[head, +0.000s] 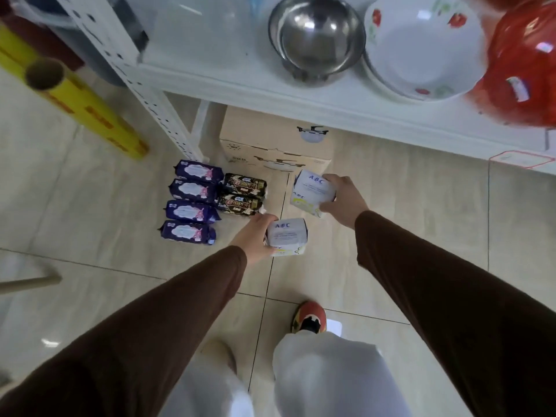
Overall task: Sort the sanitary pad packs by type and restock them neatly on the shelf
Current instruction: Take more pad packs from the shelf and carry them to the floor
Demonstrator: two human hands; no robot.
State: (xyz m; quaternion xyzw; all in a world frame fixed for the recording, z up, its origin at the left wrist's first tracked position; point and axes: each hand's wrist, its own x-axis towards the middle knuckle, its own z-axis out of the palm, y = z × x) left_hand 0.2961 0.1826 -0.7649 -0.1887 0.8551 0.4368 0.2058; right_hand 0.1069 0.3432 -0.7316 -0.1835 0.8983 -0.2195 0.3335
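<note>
Each hand holds a white pad pack marked ABC above the tiled floor. My left hand [254,236] grips the nearer white pack [287,234]. My right hand [343,200] grips the farther white pack [313,189], held in front of a cardboard box. On the floor to the left lie several purple packs [191,210] in a column. Two black-and-gold packs [242,194] lie beside them, one behind the other. The white shelf [240,82] stands above, its lower space mostly hidden.
On the shelf sit a steel bowl [317,37], a white flowered bowl [421,46] and a red basin [523,64]. A cardboard box [270,145] stands under it. A yellow roll [78,100] lies at left. My shoe [310,316] and white trouser legs are below.
</note>
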